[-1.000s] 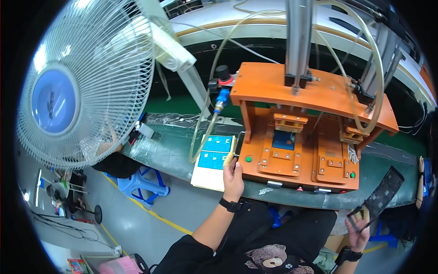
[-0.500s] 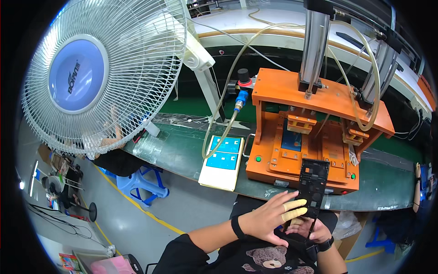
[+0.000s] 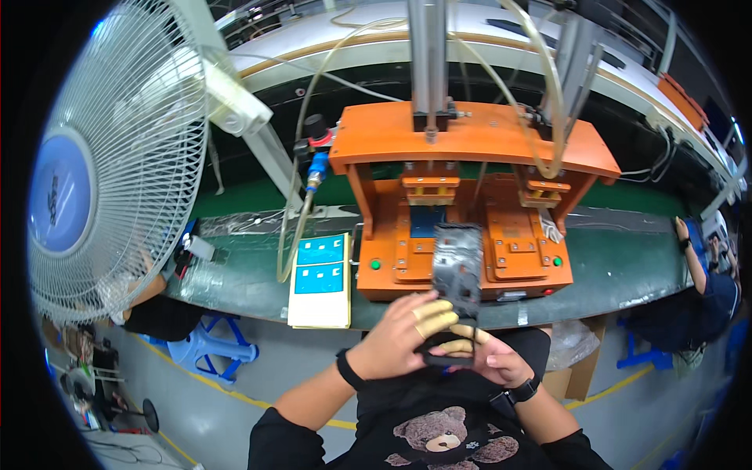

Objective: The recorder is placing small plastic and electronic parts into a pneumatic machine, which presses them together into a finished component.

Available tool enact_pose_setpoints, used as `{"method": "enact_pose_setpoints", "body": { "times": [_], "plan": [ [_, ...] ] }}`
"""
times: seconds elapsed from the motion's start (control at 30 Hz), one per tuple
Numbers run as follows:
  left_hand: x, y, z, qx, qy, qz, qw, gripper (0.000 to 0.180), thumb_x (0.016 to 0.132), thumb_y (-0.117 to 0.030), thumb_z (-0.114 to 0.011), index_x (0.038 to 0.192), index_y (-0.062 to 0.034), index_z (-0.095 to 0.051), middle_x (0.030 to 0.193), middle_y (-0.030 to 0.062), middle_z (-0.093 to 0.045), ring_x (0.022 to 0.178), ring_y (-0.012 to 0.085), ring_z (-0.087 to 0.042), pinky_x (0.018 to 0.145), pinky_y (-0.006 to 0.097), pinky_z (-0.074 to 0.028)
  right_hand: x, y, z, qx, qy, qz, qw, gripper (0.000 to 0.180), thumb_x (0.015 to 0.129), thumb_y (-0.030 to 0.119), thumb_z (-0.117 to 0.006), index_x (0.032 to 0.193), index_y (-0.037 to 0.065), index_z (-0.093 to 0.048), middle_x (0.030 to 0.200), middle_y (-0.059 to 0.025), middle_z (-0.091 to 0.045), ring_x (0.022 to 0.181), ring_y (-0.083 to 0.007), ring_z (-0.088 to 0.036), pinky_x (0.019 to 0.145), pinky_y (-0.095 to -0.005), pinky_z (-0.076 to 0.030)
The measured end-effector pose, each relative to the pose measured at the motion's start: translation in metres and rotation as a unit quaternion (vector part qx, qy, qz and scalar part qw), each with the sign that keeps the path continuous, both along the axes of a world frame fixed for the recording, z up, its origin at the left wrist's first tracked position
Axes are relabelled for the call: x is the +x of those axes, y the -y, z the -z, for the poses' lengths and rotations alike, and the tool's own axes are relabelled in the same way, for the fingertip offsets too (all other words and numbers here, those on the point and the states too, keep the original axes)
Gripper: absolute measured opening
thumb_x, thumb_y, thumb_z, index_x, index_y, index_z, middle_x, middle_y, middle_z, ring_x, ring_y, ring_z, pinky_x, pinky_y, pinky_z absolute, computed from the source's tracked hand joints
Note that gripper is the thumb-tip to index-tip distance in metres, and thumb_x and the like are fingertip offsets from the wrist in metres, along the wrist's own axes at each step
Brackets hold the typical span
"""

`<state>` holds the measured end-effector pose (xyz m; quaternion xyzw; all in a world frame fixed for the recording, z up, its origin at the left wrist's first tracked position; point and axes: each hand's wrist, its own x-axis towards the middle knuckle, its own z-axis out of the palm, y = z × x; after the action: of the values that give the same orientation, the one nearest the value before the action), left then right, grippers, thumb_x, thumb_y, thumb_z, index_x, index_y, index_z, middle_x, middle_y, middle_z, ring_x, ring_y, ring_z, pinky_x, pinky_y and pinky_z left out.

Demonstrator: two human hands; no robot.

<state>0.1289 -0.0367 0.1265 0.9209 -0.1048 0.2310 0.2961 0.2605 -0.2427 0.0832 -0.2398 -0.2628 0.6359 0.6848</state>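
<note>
A flat black part (image 3: pixel 457 270) stands upright in front of my chest, held by both hands. My left hand (image 3: pixel 395 337) grips its lower left side, with yellow finger cots on the fingertips. My right hand (image 3: pixel 489 360) holds its bottom end from below and the right, also with yellow cots. Behind the part stands an orange press fixture (image 3: pixel 470 149) on a green conveyor bench (image 3: pixel 619 266), with a blue nest under its left post.
A large white fan (image 3: pixel 117 157) stands at the left. A white and blue card (image 3: pixel 321 278) lies on the bench edge left of the fixture. Air hoses loop over the fixture. Another person's arm (image 3: pixel 693 262) rests on the bench at far right. A blue stool (image 3: pixel 211 348) is below.
My left hand left the card and came to the black part. My right hand brought the part from the lower right up to the middle, in front of the fixture.
</note>
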Motion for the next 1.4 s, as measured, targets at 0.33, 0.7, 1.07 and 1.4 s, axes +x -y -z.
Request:
{"method": "enact_pose_setpoints", "body": {
  "times": [0.33, 0.7, 1.07, 1.4],
  "plan": [
    [0.057, -0.077, -0.020, -0.001, -0.040, -0.054, 0.998, 0.070, 0.065, -0.006, -0.080, 0.130, -0.0069, -0.055, 0.132, 0.0160, -0.055, 0.129, 0.0347, -0.047, 0.108, 0.040, -0.038, 0.017, 0.063, 0.052, -0.054, 0.005, 0.197, 0.979, 0.061, 0.088, 0.020, -0.056, 0.142, -0.002, -0.037, 0.131, -0.0248, -0.055, 0.114, -0.0321, -0.058, 0.098, -0.0401, -0.045],
    [0.085, -0.095, -0.036, 0.078, -0.152, -0.013, 0.985, 0.067, 0.067, -0.012, -0.077, 0.130, -0.0058, -0.054, 0.125, 0.0160, -0.057, 0.118, 0.0342, -0.053, 0.105, 0.040, -0.040, 0.014, 0.057, 0.049, -0.064, 0.041, 0.191, 0.979, 0.054, 0.091, 0.013, -0.054, 0.141, -0.004, -0.039, 0.131, -0.0199, -0.056, 0.112, -0.0241, -0.059, 0.097, -0.0332, -0.045],
    [0.062, -0.087, -0.030, 0.035, -0.094, -0.039, 0.994, 0.082, 0.074, -0.028, -0.079, 0.143, -0.0065, -0.042, 0.145, 0.0198, -0.040, 0.137, 0.0370, -0.035, 0.112, 0.042, -0.031, 0.009, 0.036, 0.053, -0.088, 0.100, 0.140, 0.981, 0.052, 0.092, 0.011, -0.054, 0.140, -0.003, -0.042, 0.130, -0.0176, -0.058, 0.111, -0.0205, -0.059, 0.097, -0.0324, -0.045],
    [-0.003, -0.089, 0.034, 0.128, -0.056, -0.175, 0.975, 0.070, 0.075, -0.035, -0.077, 0.133, -0.0035, -0.053, 0.135, 0.0135, -0.054, 0.133, 0.0339, -0.043, 0.109, 0.048, -0.032, 0.010, 0.033, 0.055, -0.120, 0.060, 0.149, 0.980, 0.054, 0.090, 0.016, -0.058, 0.138, -0.006, -0.043, 0.127, -0.0219, -0.058, 0.108, -0.0263, -0.061, 0.095, -0.0352, -0.047]
  ]
}}
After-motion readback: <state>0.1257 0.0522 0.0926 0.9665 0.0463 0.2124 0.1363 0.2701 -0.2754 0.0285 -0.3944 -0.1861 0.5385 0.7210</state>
